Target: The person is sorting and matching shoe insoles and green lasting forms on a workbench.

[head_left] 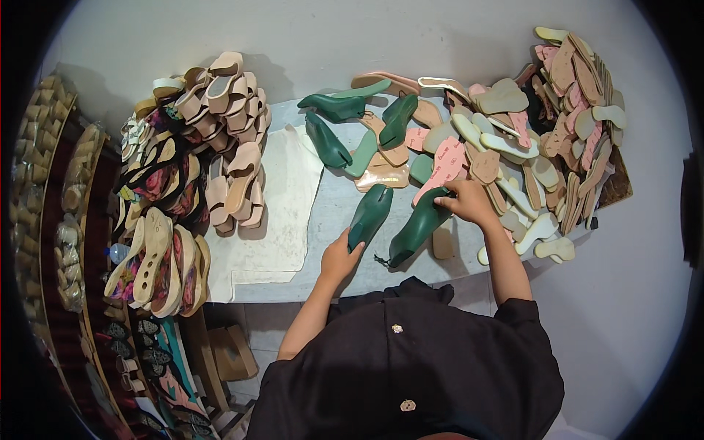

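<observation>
My left hand (pixel 340 257) is closed round the near end of a green shoe last (pixel 372 211), whose far end points away from me. On the right, my right hand (pixel 468 202) grips the far end of a second green shoe last (pixel 419 231), thumb and fingers curled over it. A small dark loop hangs at that last's near end. Just beyond its far end lies a pink sole-shaped piece (pixel 443 167). Three more green shoe lasts lie farther back, among them one at the left (pixel 327 141) and one in the middle (pixel 400 121).
Stacked beige sandals (pixel 242 180) and wedge soles (pixel 155 257) crowd the table's left side, beside a white cloth (pixel 282 213). Insoles and sole pieces (pixel 539 165) pile up at the right. Shelves of shoes (pixel 81 220) stand at far left; a wall (pixel 411 37) closes the back.
</observation>
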A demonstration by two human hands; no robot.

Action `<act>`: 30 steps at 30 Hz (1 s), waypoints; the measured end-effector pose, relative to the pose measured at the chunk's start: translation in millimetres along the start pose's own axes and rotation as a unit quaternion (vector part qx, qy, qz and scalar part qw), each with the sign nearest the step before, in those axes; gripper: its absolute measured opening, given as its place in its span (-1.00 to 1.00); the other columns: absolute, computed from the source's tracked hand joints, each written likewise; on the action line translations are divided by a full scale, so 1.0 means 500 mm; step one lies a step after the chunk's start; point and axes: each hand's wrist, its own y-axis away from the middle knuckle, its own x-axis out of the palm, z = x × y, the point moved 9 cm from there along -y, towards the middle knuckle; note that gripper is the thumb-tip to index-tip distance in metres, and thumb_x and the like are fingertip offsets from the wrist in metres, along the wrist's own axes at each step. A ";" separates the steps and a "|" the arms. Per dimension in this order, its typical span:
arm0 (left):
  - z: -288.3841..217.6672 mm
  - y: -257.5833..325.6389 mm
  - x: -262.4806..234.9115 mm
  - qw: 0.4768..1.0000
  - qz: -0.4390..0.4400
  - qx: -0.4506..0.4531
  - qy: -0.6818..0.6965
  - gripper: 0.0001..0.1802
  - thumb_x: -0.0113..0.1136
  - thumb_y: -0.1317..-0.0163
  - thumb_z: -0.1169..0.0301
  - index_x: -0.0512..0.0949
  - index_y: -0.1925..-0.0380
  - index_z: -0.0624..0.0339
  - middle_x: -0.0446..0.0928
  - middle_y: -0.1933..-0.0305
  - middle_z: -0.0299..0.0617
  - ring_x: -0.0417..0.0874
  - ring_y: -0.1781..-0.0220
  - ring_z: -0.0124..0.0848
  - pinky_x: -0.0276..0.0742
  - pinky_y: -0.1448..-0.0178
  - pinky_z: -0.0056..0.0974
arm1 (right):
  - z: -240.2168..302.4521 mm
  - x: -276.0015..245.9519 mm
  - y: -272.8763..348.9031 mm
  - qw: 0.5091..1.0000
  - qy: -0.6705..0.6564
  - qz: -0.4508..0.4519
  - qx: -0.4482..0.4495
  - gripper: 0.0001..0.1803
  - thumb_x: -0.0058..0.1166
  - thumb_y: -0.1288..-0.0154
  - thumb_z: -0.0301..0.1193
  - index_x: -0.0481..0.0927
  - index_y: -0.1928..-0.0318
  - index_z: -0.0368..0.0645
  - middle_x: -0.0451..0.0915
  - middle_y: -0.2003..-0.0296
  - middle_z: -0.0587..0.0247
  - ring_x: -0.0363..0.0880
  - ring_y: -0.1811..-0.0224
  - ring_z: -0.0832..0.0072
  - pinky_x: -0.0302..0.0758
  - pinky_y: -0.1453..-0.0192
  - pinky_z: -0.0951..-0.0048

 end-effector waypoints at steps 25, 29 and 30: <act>-0.008 0.009 -0.001 0.999 0.027 -0.039 0.011 -0.35 0.11 -0.15 0.09 0.34 -0.11 0.37 0.51 0.03 0.15 0.55 0.02 0.00 0.45 -0.04 -0.12 | -0.128 0.267 -0.149 0.975 -0.112 -0.048 0.185 -0.67 -0.11 -0.29 -0.19 0.53 0.02 0.00 0.58 0.15 -0.04 0.51 0.02 0.06 -0.24 -0.26 -0.37; -0.003 0.019 0.003 0.998 -0.045 0.009 0.043 -0.36 0.09 -0.19 0.11 0.31 -0.11 0.42 0.44 -0.07 0.19 0.48 -0.08 0.03 0.40 -0.12 -0.13 | -0.113 0.303 -0.105 0.977 -0.057 -0.067 0.195 -0.70 -0.12 -0.30 -0.21 0.53 0.02 0.04 0.60 0.18 0.08 0.46 0.00 0.10 -0.23 -0.22 -0.43; 0.001 0.020 0.009 0.998 -0.044 0.008 0.043 -0.36 0.09 -0.19 0.11 0.31 -0.11 0.42 0.44 -0.07 0.19 0.48 -0.08 0.03 0.40 -0.12 -0.13 | -0.109 0.312 -0.095 0.977 -0.057 -0.066 0.196 -0.70 -0.12 -0.30 -0.21 0.53 0.02 0.04 0.60 0.18 0.08 0.46 0.00 0.10 -0.23 -0.22 -0.43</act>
